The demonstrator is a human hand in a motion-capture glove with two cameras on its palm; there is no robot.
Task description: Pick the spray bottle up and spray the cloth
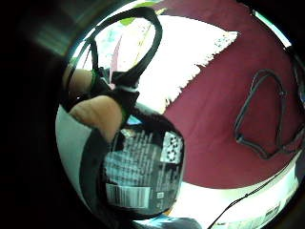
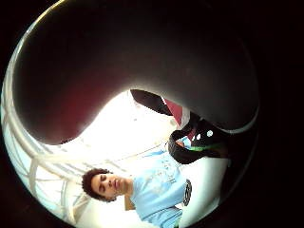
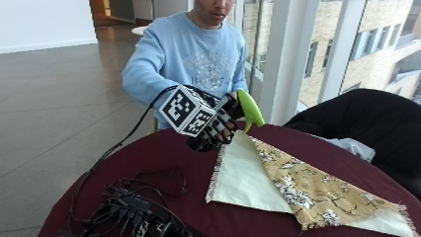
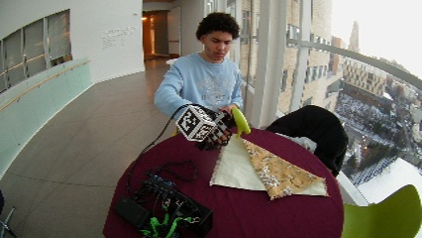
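Note:
My gloved right hand (image 3: 218,126) hovers over the far edge of the round maroon table (image 3: 164,163), just beside the cloth's far corner. Its fingers curl round a dark spray bottle (image 1: 143,167) with a printed label and barcode, which the little finger side palm view shows close against the palm. From outside the hand hides nearly all of the bottle. The cloth (image 3: 246,180) lies flat on the table, cream with fringed edges, and a yellow floral part (image 3: 299,190) is folded over it. The cloth (image 1: 190,52) spreads beyond the bottle. A dark rounded shape (image 2: 142,61) fills much of the thumb side palm view.
A heap of black cables and electronics (image 3: 131,215) sits at the table's near left. A green chair back (image 3: 250,109) stands right behind the hand. A black garment (image 3: 368,121) lies over a seat at the far right. Windows and a white pillar (image 3: 283,54) lie behind.

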